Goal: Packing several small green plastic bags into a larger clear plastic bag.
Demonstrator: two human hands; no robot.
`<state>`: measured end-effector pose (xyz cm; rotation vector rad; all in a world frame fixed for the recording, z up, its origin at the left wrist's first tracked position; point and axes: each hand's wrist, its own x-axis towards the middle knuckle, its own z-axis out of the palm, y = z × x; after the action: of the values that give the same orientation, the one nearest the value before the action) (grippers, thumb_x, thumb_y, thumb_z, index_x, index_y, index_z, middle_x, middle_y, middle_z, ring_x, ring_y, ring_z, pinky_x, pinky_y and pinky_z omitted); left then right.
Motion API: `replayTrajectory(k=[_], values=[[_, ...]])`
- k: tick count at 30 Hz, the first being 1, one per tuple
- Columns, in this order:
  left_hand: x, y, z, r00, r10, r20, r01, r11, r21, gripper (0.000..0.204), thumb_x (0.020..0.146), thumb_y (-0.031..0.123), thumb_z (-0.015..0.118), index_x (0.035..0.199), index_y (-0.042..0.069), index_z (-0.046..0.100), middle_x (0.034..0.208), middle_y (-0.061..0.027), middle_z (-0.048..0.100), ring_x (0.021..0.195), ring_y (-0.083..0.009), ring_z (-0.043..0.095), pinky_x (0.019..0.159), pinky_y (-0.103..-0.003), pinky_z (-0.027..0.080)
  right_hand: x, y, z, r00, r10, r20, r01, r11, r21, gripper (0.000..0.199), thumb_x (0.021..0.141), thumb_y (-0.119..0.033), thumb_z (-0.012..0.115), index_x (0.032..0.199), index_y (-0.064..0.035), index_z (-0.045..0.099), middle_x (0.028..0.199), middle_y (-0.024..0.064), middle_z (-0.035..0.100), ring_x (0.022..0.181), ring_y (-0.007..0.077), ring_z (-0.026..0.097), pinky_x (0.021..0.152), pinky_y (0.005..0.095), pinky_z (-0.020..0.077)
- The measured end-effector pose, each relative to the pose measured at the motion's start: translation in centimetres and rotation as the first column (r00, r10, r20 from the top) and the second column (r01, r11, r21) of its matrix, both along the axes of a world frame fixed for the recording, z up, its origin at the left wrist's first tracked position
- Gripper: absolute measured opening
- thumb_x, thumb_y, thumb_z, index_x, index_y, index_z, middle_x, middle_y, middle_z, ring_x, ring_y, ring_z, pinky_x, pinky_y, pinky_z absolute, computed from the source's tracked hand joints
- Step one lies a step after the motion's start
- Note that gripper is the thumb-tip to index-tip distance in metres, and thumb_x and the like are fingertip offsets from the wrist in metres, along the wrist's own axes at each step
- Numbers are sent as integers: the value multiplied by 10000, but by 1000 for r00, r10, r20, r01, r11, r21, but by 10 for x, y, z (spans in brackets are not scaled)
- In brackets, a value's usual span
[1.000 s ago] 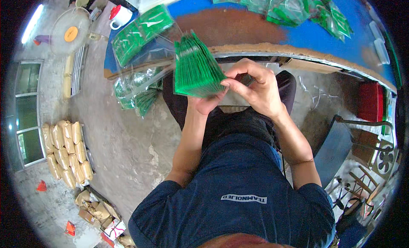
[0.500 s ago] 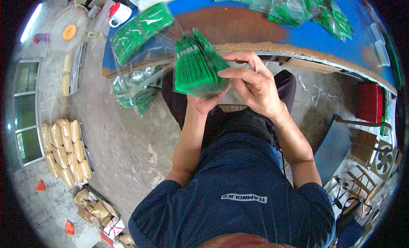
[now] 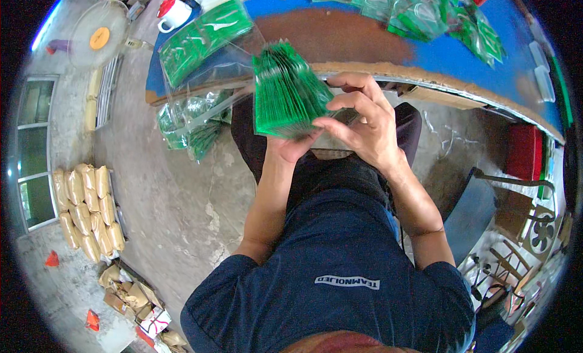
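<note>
A thick fanned stack of green plastic packets [image 3: 288, 98] stands over my lap, just in front of the table edge. My left hand [image 3: 289, 149] is closed on it from below; the fingers beneath are mostly hidden. My right hand [image 3: 370, 125] is at the stack's right side, thumb and index fingertip by the packet edges, with the fingers bent and apart. Whether it pinches a single packet is too fine to see. Left of the stack, a clear bag with green packets [image 3: 206, 42] lies on the table. More bagged green packets [image 3: 194, 125] hang below the table's edge.
The blue and brown worn table [image 3: 358, 40] spans the front, with a pile of green packets [image 3: 419, 13] at its far right. A white mug with a red top [image 3: 173, 14] stands far left. Brown packages [image 3: 88, 210] are piled on the left; a blue chair [image 3: 470, 216] is on the right.
My right thumb has come down to the stack's lower right edge, and the index finger has bent back. The stack's packets spread a little more to the right. My left hand keeps its hold.
</note>
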<state>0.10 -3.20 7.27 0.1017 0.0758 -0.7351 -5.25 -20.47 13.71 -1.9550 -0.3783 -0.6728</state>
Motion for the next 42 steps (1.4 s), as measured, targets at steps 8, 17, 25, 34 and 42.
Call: replayTrajectory(k=[8,17,25,34,42], values=[[-2,-5,13,1000,24,0,-24,998,59,386,966,414,548,1216,131,628,1195,-66,677,1065,-241,661,886,-436,576,0,4,3,999,38,-19,-37,997,73,234,776,1,720,992,-76,675,1242,139,596,1117,342,603,944,414,506],[0,-2,12,1000,-1,20,-1,997,81,382,970,416,540,1224,144,628,1212,-47,672,1070,-222,660,882,-414,573,-1,5,4,996,90,-17,-90,995,-40,305,744,40,643,1011,-90,712,1285,136,590,1179,355,571,995,437,474],[-2,-3,9,995,91,38,-95,990,101,400,974,410,534,1235,118,615,1210,-82,666,1082,-248,650,862,-430,578,-1,7,10,996,85,-21,-86,996,-26,212,752,-105,794,924,-75,675,1267,139,599,1161,347,582,971,435,483],[-6,3,8,997,81,12,-81,992,98,429,983,435,493,1237,108,604,1191,-100,667,1012,-258,677,706,-405,630,0,9,6,995,94,22,-94,996,-12,255,742,-51,778,977,-85,684,1284,133,587,1173,345,571,979,436,480],[-5,2,13,995,102,15,-103,979,179,439,999,426,469,1260,94,591,1202,-102,661,1023,-249,670,739,-410,619,3,7,13,978,183,100,-163,970,-179,416,683,57,696,1065,-105,727,1310,157,562,1205,366,541,1009,474,442]])
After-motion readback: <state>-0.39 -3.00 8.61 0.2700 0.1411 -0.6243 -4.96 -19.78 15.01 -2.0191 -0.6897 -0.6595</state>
